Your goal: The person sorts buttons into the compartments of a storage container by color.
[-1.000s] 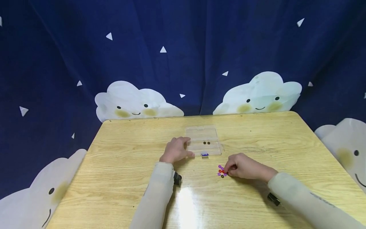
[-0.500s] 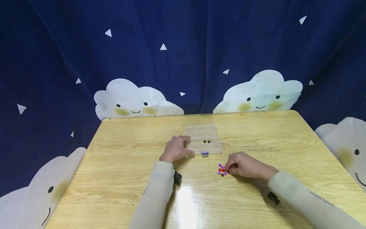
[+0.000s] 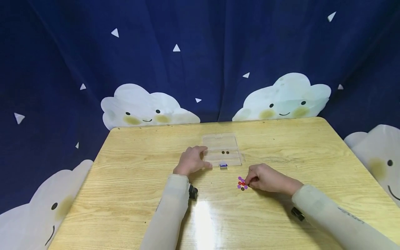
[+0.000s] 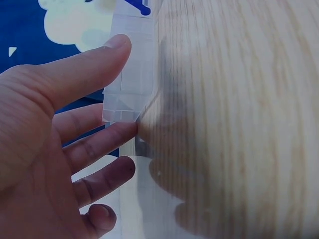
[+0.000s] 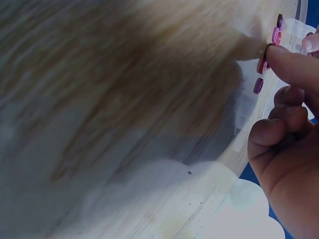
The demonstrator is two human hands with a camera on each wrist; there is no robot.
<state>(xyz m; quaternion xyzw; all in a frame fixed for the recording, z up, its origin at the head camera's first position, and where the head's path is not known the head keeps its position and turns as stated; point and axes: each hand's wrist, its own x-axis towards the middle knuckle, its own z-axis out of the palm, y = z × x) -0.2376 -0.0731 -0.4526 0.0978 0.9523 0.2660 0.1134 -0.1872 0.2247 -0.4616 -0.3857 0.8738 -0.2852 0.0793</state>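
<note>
Evidently both hands are at work near the middle of the wooden table (image 3: 125,194), where a clear box (image 3: 221,161) lies unfolded flat, its lid (image 3: 220,141) on the far side and a blue-marked latch (image 3: 223,165) on the near edge. The left hand (image 3: 191,160) holds the box at its left end, thumb along the near wall and forefinger behind, while the other fingers fan out loosely (the left wrist view shows the middle fingertip right at the box's corner). Two dark discs (image 3: 225,152) sit side by side in the near half of the box. Nearer the person and to the right, a small cluster of purple and red discs (image 3: 241,183) lies on the table, with a dark disc (image 3: 242,189) at its near edge. The right hand (image 3: 265,177) is at the right side of this cluster, thumb and forefinger brought together and the remaining fingers curled in; another dark disc (image 3: 248,185) shows just under the fingertips, though I cannot tell whether it is pinched. Pale sleeves (image 3: 168,208) cover both forearms, and beyond the table hangs a navy curtain (image 3: 215,69) with smiling white clouds (image 3: 137,100) and small triangles (image 3: 176,48).
</note>
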